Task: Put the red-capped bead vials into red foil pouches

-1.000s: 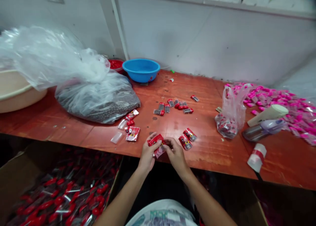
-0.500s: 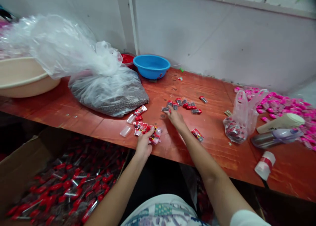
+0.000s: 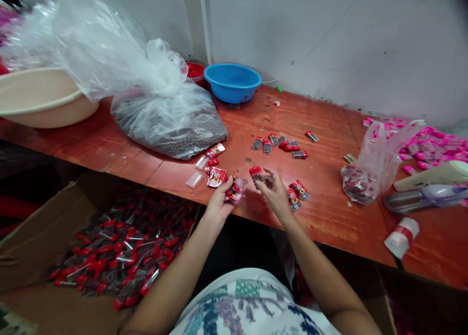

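My left hand [image 3: 218,203] is closed on a red printed packet [image 3: 234,189] with clear plastic showing, just above the table's front edge. My right hand [image 3: 276,196] grips a small clear bottle [image 3: 256,172] with a red cap and dark beads inside, a short way right of the packet. Another red packet [image 3: 216,176] lies by my left fingers, near an uncapped clear bottle [image 3: 194,180]. Two filled red packets [image 3: 300,189] lie right of my right hand. Beyond my hands are several red-capped bottles [image 3: 267,146] of dark beads.
A large bag of dark beads [image 3: 175,125] stands at the left, near a cream basin [image 3: 44,113] and a blue basin [image 3: 234,88]. On the right are a plastic bag [image 3: 360,181], pink pieces [image 3: 435,145] and a tumbler [image 3: 409,201]. Below left, a cardboard box [image 3: 40,227] holds many red-capped bottles.
My right hand has drawn back from the group of bottles towards my left hand, now with a bottle in its fingers. The left hand keeps its packet. The camera view has shifted slightly.
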`<state>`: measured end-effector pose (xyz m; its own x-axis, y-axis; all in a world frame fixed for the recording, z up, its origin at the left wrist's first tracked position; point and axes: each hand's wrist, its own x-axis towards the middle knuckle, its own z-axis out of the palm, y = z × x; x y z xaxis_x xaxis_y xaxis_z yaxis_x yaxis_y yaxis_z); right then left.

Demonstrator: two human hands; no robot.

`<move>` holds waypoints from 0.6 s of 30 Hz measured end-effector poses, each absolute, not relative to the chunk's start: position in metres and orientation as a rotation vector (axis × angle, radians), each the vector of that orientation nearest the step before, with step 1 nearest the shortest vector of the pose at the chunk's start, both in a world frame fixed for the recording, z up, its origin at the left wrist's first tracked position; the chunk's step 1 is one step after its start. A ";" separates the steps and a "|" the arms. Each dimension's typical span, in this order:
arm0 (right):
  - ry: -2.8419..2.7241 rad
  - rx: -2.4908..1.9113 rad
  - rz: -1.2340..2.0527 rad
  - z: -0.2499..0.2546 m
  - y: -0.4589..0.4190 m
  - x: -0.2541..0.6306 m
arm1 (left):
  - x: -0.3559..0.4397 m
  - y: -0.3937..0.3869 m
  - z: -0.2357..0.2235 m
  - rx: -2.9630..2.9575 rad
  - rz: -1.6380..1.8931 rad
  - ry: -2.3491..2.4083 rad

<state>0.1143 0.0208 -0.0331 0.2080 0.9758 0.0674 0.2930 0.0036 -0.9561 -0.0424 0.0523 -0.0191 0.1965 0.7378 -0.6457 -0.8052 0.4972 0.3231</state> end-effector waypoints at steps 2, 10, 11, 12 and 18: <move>-1.099 -1.318 0.996 -0.025 -0.002 0.108 | -0.038 0.050 -0.020 -0.077 1.079 0.834; -1.133 -1.315 0.977 -0.015 -0.033 0.106 | -0.018 0.040 -0.018 0.051 1.151 0.879; -1.166 -1.329 0.954 -0.015 -0.035 0.107 | -0.018 0.039 -0.018 0.088 1.167 0.878; -1.192 -1.341 0.935 -0.014 -0.036 0.109 | -0.017 0.038 -0.019 0.129 1.185 0.875; -1.244 -1.358 0.854 -0.008 -0.043 0.112 | -0.015 0.032 -0.018 0.305 1.250 0.909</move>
